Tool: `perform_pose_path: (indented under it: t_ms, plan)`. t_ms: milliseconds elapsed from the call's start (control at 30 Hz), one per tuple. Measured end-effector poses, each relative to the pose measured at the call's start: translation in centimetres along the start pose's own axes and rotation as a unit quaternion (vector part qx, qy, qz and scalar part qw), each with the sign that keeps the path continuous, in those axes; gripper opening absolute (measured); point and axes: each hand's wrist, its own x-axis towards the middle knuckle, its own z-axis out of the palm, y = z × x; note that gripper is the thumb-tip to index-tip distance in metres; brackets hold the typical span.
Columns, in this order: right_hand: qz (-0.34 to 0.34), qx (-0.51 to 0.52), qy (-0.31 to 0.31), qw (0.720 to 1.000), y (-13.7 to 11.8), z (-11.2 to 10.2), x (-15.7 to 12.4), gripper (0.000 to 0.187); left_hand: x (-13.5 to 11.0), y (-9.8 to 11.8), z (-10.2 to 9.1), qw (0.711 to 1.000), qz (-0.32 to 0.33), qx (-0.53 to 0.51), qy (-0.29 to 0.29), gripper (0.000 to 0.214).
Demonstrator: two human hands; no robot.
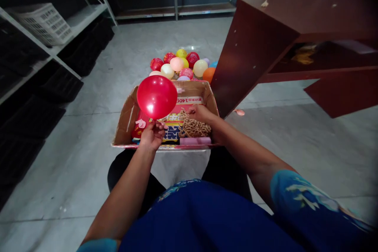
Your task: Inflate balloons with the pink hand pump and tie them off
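Note:
A round, shiny red balloon (156, 97) is inflated and held at its neck in my left hand (152, 134), over the left side of a cardboard box (124, 126). Inside the box, my right hand (199, 113) has its fingers curled at a heap of tan rubber bands or cord (196, 126); what it pinches is too small to name. A pinkish-purple cylinder (195, 141) lies along the box's near wall. At the box's left end are a pale pink uninflated balloon (140, 123) and some red packaging (137, 132).
Several inflated balloons (176, 64) in mixed colours lie on the floor (132, 47) behind the box. Close on the right stands a dark red wooden desk (260, 43). Metal shelves (177, 8) line the back and left, with a white basket (49, 23) and black crates (32, 118).

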Motion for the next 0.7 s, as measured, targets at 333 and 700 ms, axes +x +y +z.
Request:
perform_pose_path:
  t_ms: [333,700]
  plan:
    - [0.025,-0.301,-0.095,0.949,1.0,0.7,1.4,0.021,0.2,0.0,-1.0,0.998,0.008,-0.069,0.003,0.029]
    - [-0.032,-0.145,-0.055,0.987,-1.6,-5.5,0.1,0.006,0.3,-0.3,-0.7,0.994,0.009,-0.105,0.026,0.024]
